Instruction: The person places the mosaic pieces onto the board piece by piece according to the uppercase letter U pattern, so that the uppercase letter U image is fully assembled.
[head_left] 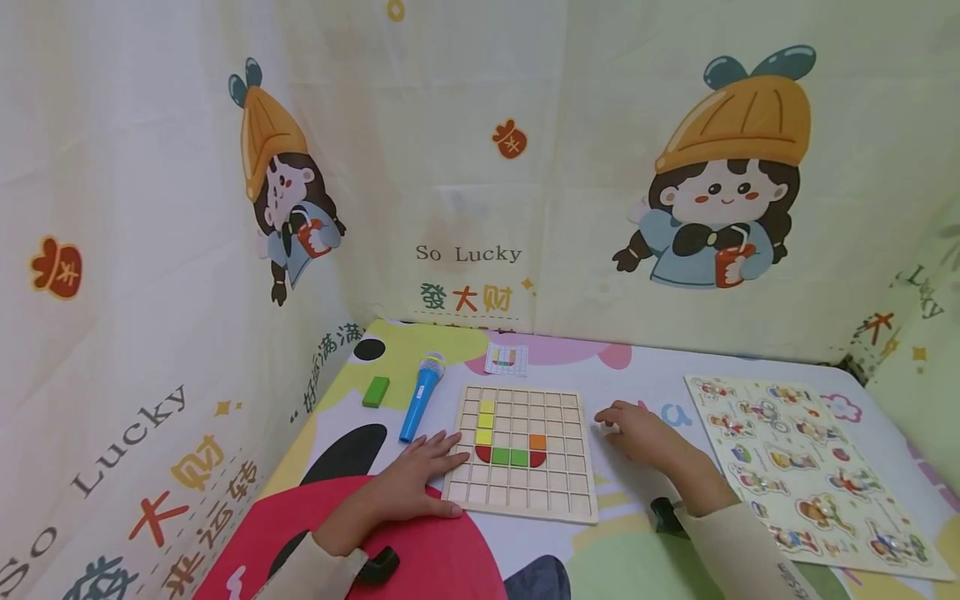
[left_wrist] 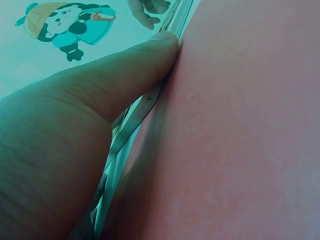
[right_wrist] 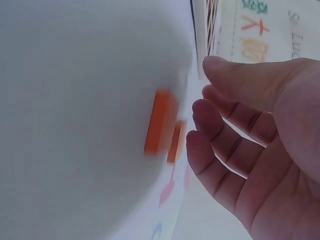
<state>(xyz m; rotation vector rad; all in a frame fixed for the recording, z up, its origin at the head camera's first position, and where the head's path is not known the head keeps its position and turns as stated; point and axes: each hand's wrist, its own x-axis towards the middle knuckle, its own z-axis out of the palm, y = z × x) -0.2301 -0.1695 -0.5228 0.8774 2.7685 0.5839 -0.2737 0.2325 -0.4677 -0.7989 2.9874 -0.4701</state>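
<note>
A square wooden grid board [head_left: 551,502] lies on the table. Three yellow squares [head_left: 486,422] form a column on it, above a row of two green squares [head_left: 510,457] between red rounded corner pieces [head_left: 483,454]. One orange square [head_left: 537,442] sits above the right corner piece. My left hand [head_left: 401,487] rests on the board's left side, fingers spread, thumb [left_wrist: 145,60] along its edge. To the right of the board, my right hand [head_left: 641,437] hovers with loosely bent fingers and nothing between them. Orange blocks [right_wrist: 159,122] lie near its fingertips, hidden in the head view.
A small pattern card [head_left: 506,360] lies behind the board. Left of it are a blue toy microphone [head_left: 420,404] and a green block [head_left: 376,392]. At the right lies a large board with cartoon figures [head_left: 813,475]. A printed curtain [head_left: 577,208] hangs around the table.
</note>
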